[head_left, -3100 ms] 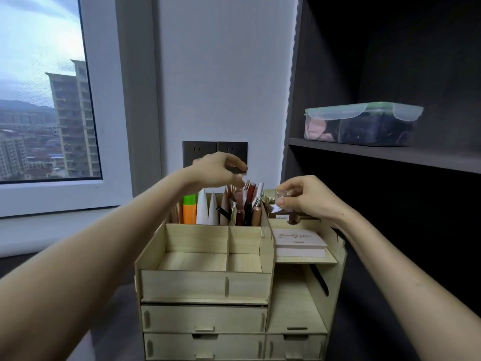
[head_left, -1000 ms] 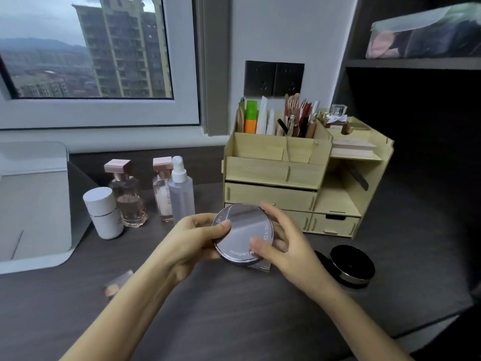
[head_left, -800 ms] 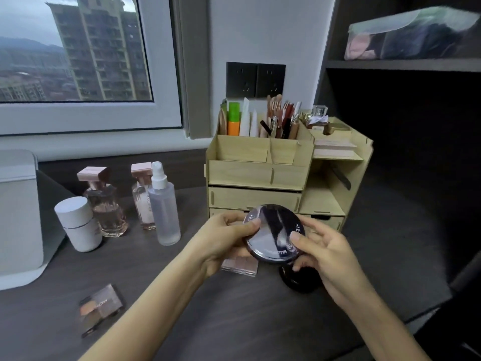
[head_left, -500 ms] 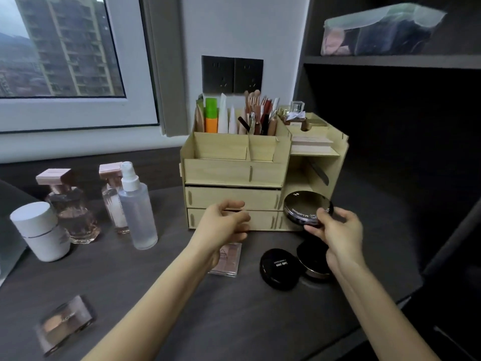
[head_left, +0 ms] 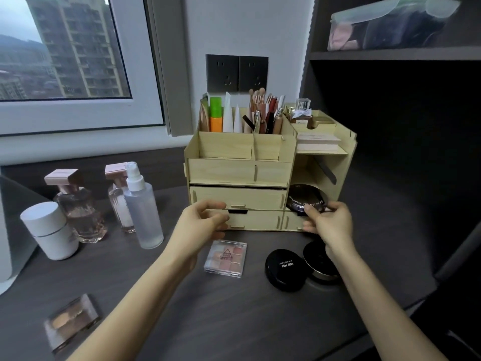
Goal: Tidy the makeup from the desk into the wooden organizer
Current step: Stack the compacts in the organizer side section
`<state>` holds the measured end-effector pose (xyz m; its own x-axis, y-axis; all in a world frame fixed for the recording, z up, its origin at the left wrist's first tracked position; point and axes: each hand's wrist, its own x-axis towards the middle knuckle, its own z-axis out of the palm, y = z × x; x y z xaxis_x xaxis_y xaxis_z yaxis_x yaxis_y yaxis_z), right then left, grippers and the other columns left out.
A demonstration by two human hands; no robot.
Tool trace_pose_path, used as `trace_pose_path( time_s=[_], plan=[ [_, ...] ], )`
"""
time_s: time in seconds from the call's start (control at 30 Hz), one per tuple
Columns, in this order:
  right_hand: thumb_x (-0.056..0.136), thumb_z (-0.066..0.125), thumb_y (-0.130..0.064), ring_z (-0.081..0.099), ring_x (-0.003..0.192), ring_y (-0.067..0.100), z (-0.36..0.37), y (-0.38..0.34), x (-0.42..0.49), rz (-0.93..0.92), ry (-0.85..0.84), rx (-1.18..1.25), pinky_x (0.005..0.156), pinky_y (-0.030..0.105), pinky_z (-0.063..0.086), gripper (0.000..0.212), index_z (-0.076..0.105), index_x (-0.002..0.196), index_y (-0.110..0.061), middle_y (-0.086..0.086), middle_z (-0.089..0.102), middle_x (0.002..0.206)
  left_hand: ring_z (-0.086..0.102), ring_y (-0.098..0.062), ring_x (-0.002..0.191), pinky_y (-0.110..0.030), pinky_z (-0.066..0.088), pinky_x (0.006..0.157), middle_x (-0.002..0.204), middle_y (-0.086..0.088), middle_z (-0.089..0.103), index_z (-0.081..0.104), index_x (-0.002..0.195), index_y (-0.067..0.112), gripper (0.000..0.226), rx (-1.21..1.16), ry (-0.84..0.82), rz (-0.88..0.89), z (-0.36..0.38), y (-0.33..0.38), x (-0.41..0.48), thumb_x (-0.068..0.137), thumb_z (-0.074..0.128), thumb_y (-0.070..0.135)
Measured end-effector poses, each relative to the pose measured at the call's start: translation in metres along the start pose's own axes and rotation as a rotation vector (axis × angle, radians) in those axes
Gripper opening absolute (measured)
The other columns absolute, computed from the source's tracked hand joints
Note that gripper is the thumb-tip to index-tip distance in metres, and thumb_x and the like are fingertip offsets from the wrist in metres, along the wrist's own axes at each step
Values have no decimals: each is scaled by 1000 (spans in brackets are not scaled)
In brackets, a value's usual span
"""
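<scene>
Black compact (head_left: 304,198), perhaps "MENOW", now inside wooden organizer's (head_left: 239,197) lower-right bay, in right hand's (head_left: 329,225) pinch; left hand (head_left: 203,222) loose, empty.

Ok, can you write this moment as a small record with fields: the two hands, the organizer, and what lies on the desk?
left hand: hovers before the drawers, fingers loosely curled, holding nothing
right hand: fingertips at front rim of the round black compact; grip unclear
round black compact: in the lower right open bay of the wooden organizer
on desk: eyeshadow palette, flat black compact, gold-rimmed jar, brown palette, spray bottle, two perfume bottles, white jar
</scene>
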<state>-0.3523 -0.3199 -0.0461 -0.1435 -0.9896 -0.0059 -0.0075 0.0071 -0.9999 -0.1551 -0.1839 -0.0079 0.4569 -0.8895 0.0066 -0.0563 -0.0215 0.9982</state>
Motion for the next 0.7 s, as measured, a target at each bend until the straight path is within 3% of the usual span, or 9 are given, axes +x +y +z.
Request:
trace_pose_path(
  time_s=[0.1, 0.17, 0.27, 0.37, 0.43, 0.57, 0.7],
  plan=[
    [75, 73, -37, 68, 75, 27, -8, 2, 0, -223, 67, -471, 60, 32, 53, 47, 52, 109, -12, 12, 70, 90, 57, -19, 74, -14, 51, 55, 86, -15, 59, 61, 107, 2, 21, 16, 18, 12, -4, -4, -1, 87, 56, 1],
    [75, 72, -42, 65, 87, 24, -21, -3, -6, -341, 84, -662, 67, 29, 45, 38, 60, 98, -15, 2, 70, 86, 56, -21, 77, -20, 53, 61, 85, -17, 58, 61, 107, 1, 21, 27, 31, 18, -7, -8, -2, 86, 57, 0],
    [68, 74, -50, 61, 82, 9, -52, -9, -13, -377, -210, -804, 67, 28, 47, 31, 63, 84, -27, -12, 66, 83, 56, -23, 78, -28, 51, 69, 85, -18, 57, 63, 102, 2, 17, 48, 41, 14, -10, -14, -2, 86, 57, 1],
    [60, 75, -55, 54, 103, 6, -75, -7, -20, -353, -564, -1025, 89, 30, 46, 42, 59, 96, -39, -17, 58, 107, 56, -20, 76, -25, 50, 67, 84, -18, 59, 64, 97, 4, 13, 78, 45, 1, -11, -19, -2, 86, 58, 2],
    [62, 77, -49, 46, 109, 1, -80, -1, -27, -367, -672, -1097, 92, 22, 38, 53, 54, 109, -41, -22, 49, 116, 56, -19, 74, -23, 50, 66, 84, -17, 60, 64, 98, 4, 14, 106, 39, -8, -10, -23, -1, 85, 58, 2],
    [65, 78, -42, 48, 111, 3, -77, 12, -34, -456, -588, -1015, 87, 18, 33, 55, 54, 114, -39, -21, 49, 115, 58, -19, 76, -23, 50, 66, 84, -16, 61, 65, 98, 4, 14, 126, 35, -13, -7, -27, -3, 86, 58, 2],
    [65, 80, -37, 53, 105, 7, -75, 2, -36, -539, -287, -801, 88, 25, 41, 52, 61, 112, -29, -13, 56, 112, 59, -20, 77, -25, 51, 69, 84, -14, 63, 66, 94, 6, 12, 114, 37, -12, -7, -27, -2, 86, 58, 3]
  ],
)
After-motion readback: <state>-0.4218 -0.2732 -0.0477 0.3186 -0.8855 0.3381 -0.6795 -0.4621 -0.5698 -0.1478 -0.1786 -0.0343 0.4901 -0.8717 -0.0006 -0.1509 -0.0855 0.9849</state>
